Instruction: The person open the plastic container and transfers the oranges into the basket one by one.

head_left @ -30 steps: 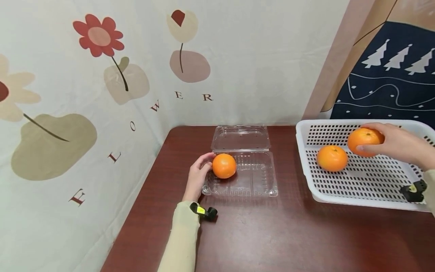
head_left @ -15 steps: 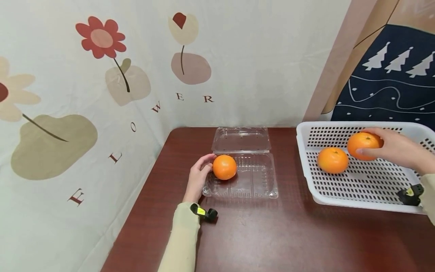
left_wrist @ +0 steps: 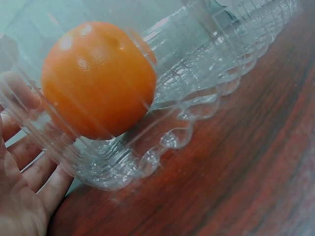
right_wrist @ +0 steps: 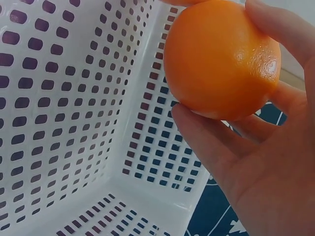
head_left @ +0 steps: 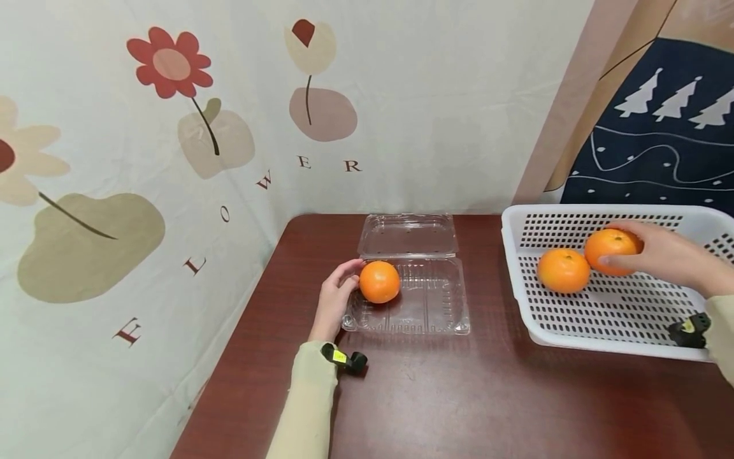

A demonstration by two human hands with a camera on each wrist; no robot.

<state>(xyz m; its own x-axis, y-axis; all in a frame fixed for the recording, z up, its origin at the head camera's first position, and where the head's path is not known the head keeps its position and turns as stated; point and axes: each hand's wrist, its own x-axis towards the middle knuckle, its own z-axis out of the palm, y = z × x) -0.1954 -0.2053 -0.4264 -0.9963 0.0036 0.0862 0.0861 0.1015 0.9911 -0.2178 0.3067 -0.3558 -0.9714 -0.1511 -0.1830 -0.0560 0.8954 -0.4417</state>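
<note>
In the head view, my right hand (head_left: 659,252) holds an orange (head_left: 612,251) inside the white basket, beside a second orange (head_left: 563,271) lying there. The right wrist view shows fingers and thumb curved round the held orange (right_wrist: 221,59). On the left, my left hand (head_left: 334,299) rests at the left side of a clear plastic clamshell box (head_left: 430,299), its lid laid back. A third orange (head_left: 380,282) sits in the box's left part, close to that hand. Seen by the left wrist camera, loosely extended fingers (left_wrist: 37,172) lie against the clear wall.
The perforated white basket (head_left: 619,350) stands at the right of the brown table (head_left: 459,408). Behind the table hangs a printed cloth (head_left: 447,115) with flowers and letters. A black wrist camera (head_left: 346,359) sits on the left sleeve.
My right hand has lowered a little and shifted slightly left with its orange, closer to the orange in the basket. The left hand and the clamshell box stay in place.
</note>
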